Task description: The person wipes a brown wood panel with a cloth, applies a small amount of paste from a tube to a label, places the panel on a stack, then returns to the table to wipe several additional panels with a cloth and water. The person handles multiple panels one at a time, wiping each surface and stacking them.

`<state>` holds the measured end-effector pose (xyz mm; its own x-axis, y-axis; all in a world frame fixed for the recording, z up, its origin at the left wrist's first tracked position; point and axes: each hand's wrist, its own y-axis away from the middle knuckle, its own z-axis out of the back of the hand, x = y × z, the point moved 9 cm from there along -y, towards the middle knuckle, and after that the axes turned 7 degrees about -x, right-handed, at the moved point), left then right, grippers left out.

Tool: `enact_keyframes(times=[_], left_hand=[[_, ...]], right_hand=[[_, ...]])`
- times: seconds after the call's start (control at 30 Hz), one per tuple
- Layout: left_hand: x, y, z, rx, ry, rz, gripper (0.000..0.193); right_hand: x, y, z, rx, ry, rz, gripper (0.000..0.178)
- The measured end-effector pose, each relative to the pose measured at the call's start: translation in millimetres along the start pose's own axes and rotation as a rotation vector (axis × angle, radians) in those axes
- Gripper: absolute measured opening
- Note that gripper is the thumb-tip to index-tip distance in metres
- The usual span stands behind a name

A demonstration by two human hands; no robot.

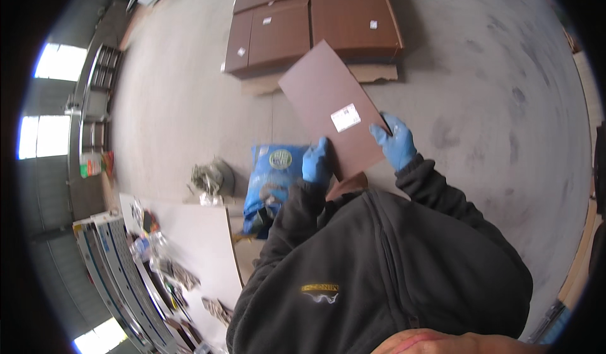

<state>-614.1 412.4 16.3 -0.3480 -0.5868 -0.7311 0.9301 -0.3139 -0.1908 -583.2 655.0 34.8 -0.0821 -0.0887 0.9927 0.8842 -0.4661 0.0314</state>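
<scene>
A flat brown rectangular panel [322, 89] with a white label [345, 118] is held up in front of my body, tilted so that its far end leans left. My left hand [317, 162], in a blue glove, grips its near left edge with the thumb on top. On the right edge, my right hand [396, 142], gloved in blue too, has its thumb over the face and its fingers beneath, partly hidden. Beyond the panel lies a stack of larger brown panels [353, 13], several with small white labels, resting on cardboard [372, 72].
A blue printed sack [268, 177] stands on the floor by my left arm, beside a grey bucket [218, 176] with crumpled material. Farther left, a white-topped table [196, 228] carries bottles and tools. Grey concrete floor [492, 133] stretches to the right.
</scene>
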Motion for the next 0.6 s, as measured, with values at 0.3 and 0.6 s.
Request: enact_keyframes(times=[0.3, 0.6], left_hand=[[-15, -194, -132, 0.199, 0.859, 0.787, 0.039], [-139, -421, -324, 0.638, 0.594, 0.653, 0.057]], right_hand=[[4, -185, 91, -0.004, -0.097, -0.251, 0.037], [18, -366, 281, -0.309, -0.087, -0.083, 0.028]])
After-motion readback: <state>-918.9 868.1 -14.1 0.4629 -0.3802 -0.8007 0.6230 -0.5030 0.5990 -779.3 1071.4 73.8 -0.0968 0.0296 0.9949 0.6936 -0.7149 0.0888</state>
